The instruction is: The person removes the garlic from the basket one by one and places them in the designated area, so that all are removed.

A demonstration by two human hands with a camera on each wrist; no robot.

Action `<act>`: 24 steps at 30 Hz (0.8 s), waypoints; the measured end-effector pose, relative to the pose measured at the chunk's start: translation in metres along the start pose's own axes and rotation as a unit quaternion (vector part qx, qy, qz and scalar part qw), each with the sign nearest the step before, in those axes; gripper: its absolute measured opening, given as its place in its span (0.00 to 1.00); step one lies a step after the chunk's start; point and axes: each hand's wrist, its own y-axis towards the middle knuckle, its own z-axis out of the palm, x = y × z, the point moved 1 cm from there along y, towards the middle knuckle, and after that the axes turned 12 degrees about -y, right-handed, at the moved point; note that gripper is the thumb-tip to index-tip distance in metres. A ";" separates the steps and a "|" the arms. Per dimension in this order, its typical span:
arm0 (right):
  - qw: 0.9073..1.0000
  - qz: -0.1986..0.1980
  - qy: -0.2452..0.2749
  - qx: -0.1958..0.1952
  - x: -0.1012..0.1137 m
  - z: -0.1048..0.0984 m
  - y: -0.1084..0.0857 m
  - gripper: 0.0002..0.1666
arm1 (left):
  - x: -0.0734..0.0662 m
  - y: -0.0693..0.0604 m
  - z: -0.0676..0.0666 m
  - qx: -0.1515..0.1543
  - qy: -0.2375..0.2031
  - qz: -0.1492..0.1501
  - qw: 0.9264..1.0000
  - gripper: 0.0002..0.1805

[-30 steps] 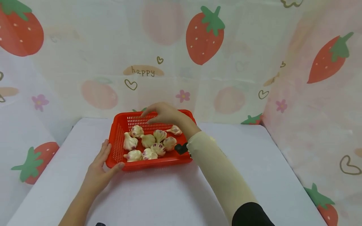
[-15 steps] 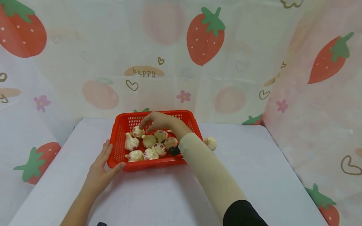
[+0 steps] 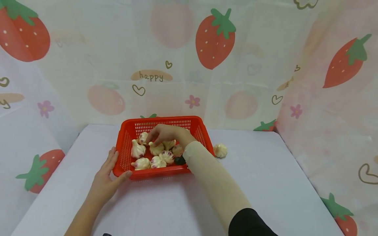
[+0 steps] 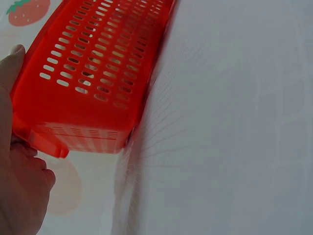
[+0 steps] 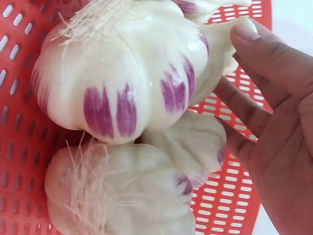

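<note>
A red plastic basket (image 3: 141, 175) holds several garlic bulbs, white with purple streaks. At its near left corner my left hand (image 3: 103, 182) grips the rim, thumb at the front and fingers along the side. Inside the basket, my right hand (image 3: 166, 132) reaches down from above and pinches the stem of a garlic bulb (image 3: 157, 150) between thumb and fingers. The right wrist view shows the thumb (image 5: 252, 39) on that stem, with fingers behind it. Two closer bulbs partly cover the pinched one there. My right hand and sleeve hide part of the basket's contents.
One garlic bulb (image 3: 220, 150) lies on the white tablecloth (image 3: 265, 177), just right of the basket. Behind the table hangs a strawberry-print cloth (image 3: 177, 98), which also covers both sides. A dark object is cut off at the lower edge.
My right hand has lowered into the basket onto a garlic bulb, its arm shifting left. The bulb right of the basket has come into view. My left hand stays at the corner.
</note>
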 end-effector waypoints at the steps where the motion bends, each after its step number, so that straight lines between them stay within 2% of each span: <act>1: 1.000 0.003 -0.001 0.000 0.001 0.001 0.000 0.18 | 0.000 0.000 0.000 0.000 0.001 -0.001 1.000 0.54; 7: 1.000 0.003 -0.007 -0.010 -0.005 0.004 0.006 0.17 | -0.001 -0.001 -0.001 -0.002 0.000 0.001 1.000 0.54; 14: 0.999 -0.025 -0.019 -0.023 -0.014 0.000 0.011 0.14 | 0.000 -0.002 0.001 -0.004 -0.002 0.002 1.000 0.53; 18: 0.998 -0.025 -0.039 -0.044 -0.008 -0.008 0.008 0.12 | 0.001 -0.002 0.001 -0.005 0.001 0.003 1.000 0.53; 24: 0.995 -0.018 -0.080 -0.063 0.011 -0.021 -0.007 0.14 | 0.000 -0.001 0.000 0.001 0.006 0.000 1.000 0.54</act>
